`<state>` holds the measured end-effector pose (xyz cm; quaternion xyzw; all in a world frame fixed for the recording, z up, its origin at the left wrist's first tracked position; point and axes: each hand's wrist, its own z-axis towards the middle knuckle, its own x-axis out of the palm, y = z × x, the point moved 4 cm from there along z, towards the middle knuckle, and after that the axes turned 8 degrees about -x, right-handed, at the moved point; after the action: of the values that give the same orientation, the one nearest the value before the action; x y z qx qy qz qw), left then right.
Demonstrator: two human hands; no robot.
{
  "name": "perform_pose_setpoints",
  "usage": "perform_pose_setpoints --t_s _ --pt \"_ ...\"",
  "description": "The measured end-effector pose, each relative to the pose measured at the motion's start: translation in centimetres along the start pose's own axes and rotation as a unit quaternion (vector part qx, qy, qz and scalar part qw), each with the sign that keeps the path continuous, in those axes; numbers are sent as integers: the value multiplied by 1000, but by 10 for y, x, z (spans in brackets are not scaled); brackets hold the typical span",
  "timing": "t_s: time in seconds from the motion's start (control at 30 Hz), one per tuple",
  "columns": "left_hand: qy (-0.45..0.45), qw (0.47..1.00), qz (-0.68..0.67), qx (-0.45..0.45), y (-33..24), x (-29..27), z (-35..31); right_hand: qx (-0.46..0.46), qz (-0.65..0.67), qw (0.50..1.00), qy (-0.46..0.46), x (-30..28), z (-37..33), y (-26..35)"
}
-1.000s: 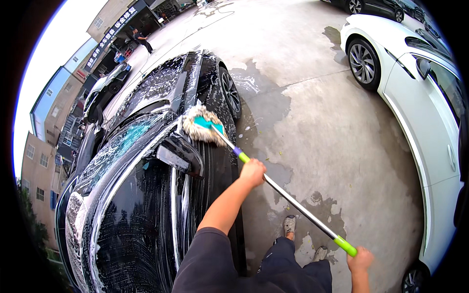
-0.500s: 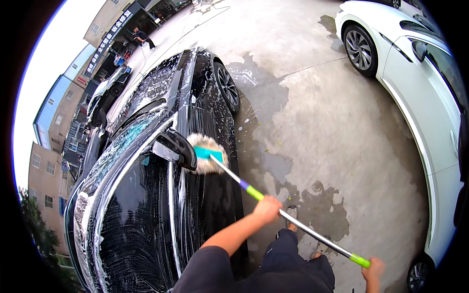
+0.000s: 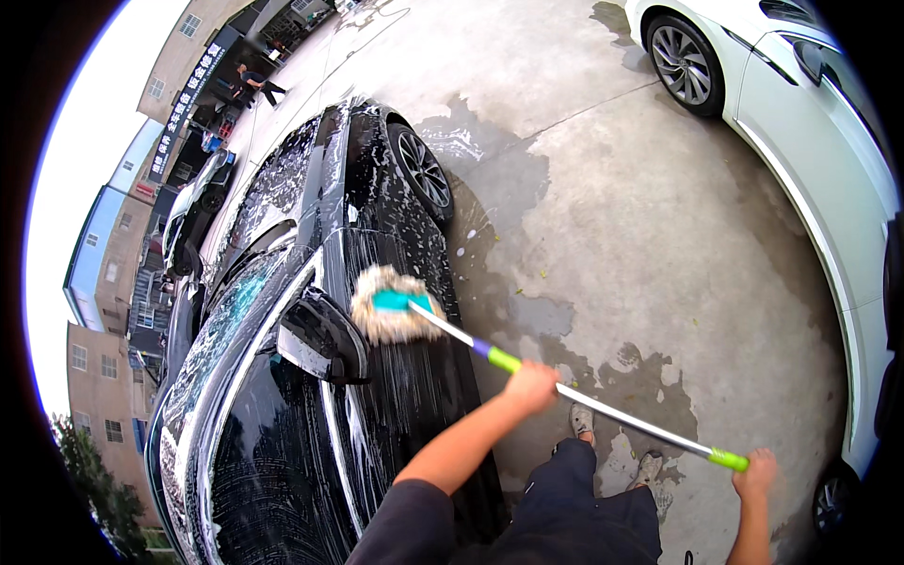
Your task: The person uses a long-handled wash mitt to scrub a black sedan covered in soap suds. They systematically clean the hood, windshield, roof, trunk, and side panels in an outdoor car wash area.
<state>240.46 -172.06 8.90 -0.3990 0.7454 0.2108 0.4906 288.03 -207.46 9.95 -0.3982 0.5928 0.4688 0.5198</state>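
Observation:
A long-handled wash mop (image 3: 394, 320) with a fluffy beige head and a teal plate rests against the side of a black car (image 3: 377, 247), just beside its door mirror (image 3: 322, 337). White suds streak the car's hood, fender, door and glass. My left hand (image 3: 533, 387) is wrapped round the pole near its green-and-purple joint. Farther back along the silver pole, my right hand (image 3: 755, 474) grips the end by the green grip. The mop head is slightly smeared by motion.
A white car (image 3: 800, 179) stands to the right, across wet-patched concrete (image 3: 603, 245). My shoes (image 3: 582, 421) are between the two cars. At the far left are another parked car (image 3: 198, 207), a person in dark clothes (image 3: 259, 83) and buildings (image 3: 104, 377).
The mop head has shifted slightly forward along the car's side, away from the mirror. Both hands moved with the pole, and the right one rose further into view. The distant person changed posture.

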Motion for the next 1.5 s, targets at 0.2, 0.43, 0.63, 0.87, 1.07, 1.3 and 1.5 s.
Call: perform_pose_setpoints --t_s 0.2,0.43,0.63,0.87,1.07,1.3,1.5 --pt "-175 943 149 -241 216 -100 104 -30 31 999 2 -33 168 253" --pt "-231 959 50 -157 175 -110 58 -45 65 997 11 -69 129 244" --pt "-110 993 -11 -47 -29 2 -43 -37 25 995 85 -18 -44 29" --pt "117 968 -199 102 -237 90 -158 -4 -77 995 68 -93 -179 -150" --pt "175 950 -223 128 -211 104 -108 -24 -108 994 22 -89 -111 -133" --pt "-11 997 -33 -63 70 9 119 -53 -44 997 -46 -3 146 76" --pt "-164 959 8 -232 246 -45 211 -67 -25 996 -53 -39 283 269"
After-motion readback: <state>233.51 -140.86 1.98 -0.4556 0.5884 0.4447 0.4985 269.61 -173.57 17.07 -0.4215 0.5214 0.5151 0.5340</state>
